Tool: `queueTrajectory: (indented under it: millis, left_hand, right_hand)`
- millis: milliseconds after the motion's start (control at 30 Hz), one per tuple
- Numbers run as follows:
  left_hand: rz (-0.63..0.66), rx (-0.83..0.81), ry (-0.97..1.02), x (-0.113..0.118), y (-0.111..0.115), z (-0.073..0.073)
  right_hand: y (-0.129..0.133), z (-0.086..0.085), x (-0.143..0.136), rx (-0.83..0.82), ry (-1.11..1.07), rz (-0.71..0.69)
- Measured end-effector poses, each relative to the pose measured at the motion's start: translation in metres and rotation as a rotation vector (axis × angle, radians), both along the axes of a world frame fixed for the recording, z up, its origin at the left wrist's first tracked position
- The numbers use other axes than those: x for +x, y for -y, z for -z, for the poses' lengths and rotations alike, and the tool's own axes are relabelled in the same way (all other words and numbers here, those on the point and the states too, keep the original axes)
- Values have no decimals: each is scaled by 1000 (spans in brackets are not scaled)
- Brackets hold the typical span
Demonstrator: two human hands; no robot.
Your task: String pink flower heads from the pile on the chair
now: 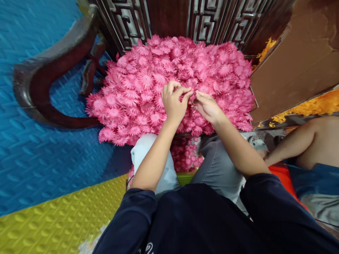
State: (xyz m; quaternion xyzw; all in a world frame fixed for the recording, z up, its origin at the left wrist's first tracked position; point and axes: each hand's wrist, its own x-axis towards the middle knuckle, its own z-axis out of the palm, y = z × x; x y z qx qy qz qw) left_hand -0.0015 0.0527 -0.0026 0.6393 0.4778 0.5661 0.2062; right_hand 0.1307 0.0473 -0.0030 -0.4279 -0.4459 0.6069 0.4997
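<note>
A heap of pink daisy-like artificial flowers (147, 79) spreads wide in front of me. Over its middle, my left hand (173, 100) is closed, with thumb and forefinger pinching a pink flower (193, 85). From the other side my right hand (208, 106) holds the same flower between its fingertips. The fingers hide much of this flower, and its petals blend with the heap behind. Both hands are close together, just above the piled blossoms.
A dark curved wooden armrest (55, 67) stands at the left, on blue textured matting (23, 148). Carved dark panels (169, 17) rise behind the heap. At the right are a brown cardboard sheet (293, 67), orange flowers (304, 106) and another person's bare limb (293, 141).
</note>
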Motion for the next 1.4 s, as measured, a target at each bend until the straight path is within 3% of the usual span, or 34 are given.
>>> queueTrajectory:
  millis: [600,767,967,1133,1400]
  left_hand:
    - [22,25,-15,0,-1,2]
    - [34,19,-7,0,-2,3]
    - [41,56,-25,1,-5,6]
    - [8,77,-36,-1,-7,8]
    - [-100,75,-209,-3,-4,5]
  right_hand:
    - [2,-2,-4,57,132,-15]
    - [4,-8,-8,-34,-2,-9]
    - [4,-8,-7,-40,17,-18]
    - [2,-8,-5,-119,-41,-8]
    - [2,-13,1,-62,25,53]
